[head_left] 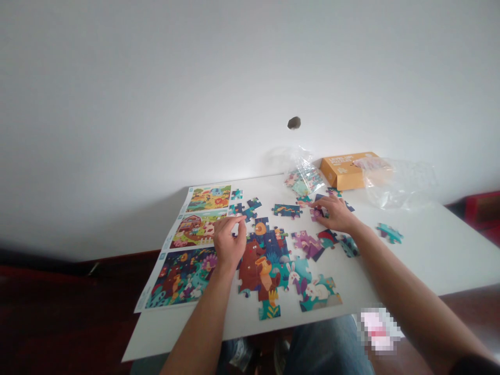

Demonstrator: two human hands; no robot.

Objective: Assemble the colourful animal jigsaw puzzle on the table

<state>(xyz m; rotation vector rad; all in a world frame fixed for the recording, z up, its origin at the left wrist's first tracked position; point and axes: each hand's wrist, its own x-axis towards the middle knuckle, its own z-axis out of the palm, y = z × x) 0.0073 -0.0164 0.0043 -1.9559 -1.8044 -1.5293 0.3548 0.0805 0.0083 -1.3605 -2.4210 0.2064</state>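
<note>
My left hand (230,242) is over the left side of the table, fingers curled and thumb and forefinger close together. Whether something small is between them is hidden. Just past its fingertips lie dark blue puzzle pieces (250,208). My right hand (336,214) reaches across to the back, thumb and forefinger on either side of a purple puzzle piece (317,213). Between my hands and nearer to me is a partly joined puzzle (252,268) with a brown bear. Joined rabbit pieces (318,291) lie at its right. A separate blue strip (287,210) lies behind it.
A picture sheet (166,255) with three printed scenes lies along the left edge. At the back are a bag of pieces (303,179), an orange box (346,172) and a clear plastic bag (398,182). A teal piece (389,233) lies at right. A wall stands behind the table.
</note>
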